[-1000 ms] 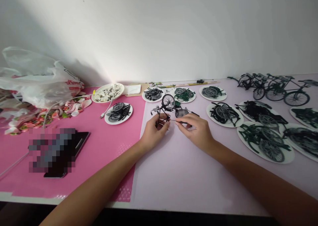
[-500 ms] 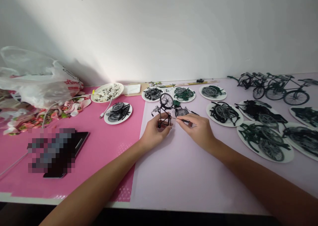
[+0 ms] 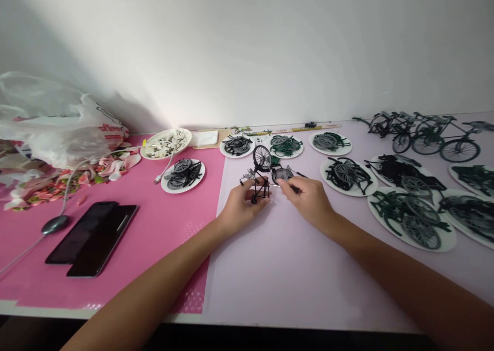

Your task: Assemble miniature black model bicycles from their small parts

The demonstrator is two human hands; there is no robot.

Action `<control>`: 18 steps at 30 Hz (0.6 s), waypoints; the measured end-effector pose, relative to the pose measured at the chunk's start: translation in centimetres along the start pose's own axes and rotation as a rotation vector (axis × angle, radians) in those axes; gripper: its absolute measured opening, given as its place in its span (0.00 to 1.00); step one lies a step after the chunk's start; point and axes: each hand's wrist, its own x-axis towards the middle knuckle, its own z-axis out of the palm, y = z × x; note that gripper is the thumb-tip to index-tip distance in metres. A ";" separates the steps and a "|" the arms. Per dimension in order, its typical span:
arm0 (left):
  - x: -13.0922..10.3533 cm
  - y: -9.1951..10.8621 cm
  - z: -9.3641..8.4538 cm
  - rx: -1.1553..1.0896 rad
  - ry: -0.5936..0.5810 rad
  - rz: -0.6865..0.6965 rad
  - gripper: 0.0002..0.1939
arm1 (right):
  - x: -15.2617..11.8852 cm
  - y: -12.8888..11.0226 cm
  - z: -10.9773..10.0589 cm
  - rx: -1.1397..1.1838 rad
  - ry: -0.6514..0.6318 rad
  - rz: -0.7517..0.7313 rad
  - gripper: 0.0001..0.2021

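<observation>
My left hand (image 3: 240, 209) is closed on a small black model bicycle (image 3: 262, 159), partly built, its one visible wheel pointing up and its handlebar toward the left. In my right hand (image 3: 311, 199) is a thin screwdriver (image 3: 274, 186), its metal shaft pointing left at the bicycle's frame. Whether the tip touches a screw is too small to tell. Just behind my right fingertips lies a loose grey wheel (image 3: 281, 174) with dark green parts around it.
White plates of bicycle parts, such as the near right plate (image 3: 450, 240), lie along the back and right. Finished model bicycles (image 3: 460, 150) stand at the back right. On the left are phones (image 3: 101, 243), a bowl (image 3: 148, 151) of pale parts and a plastic bag (image 3: 73, 135).
The model bicycle has shifted slightly right and turned a little in my left hand. My right fingers have moved slightly right along the screwdriver, with more shaft showing.
</observation>
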 end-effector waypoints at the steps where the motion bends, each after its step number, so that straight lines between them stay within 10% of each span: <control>1: 0.0 0.0 0.0 0.000 -0.004 0.002 0.25 | 0.0 0.0 0.0 0.015 -0.027 0.010 0.25; 10: 0.1 -0.3 0.0 0.027 0.000 0.037 0.23 | -0.1 -0.3 -0.5 0.100 -0.182 0.048 0.02; 18: 0.2 -0.4 -0.3 0.068 0.034 0.007 0.24 | -0.2 0.0 0.1 0.127 -0.202 0.047 0.05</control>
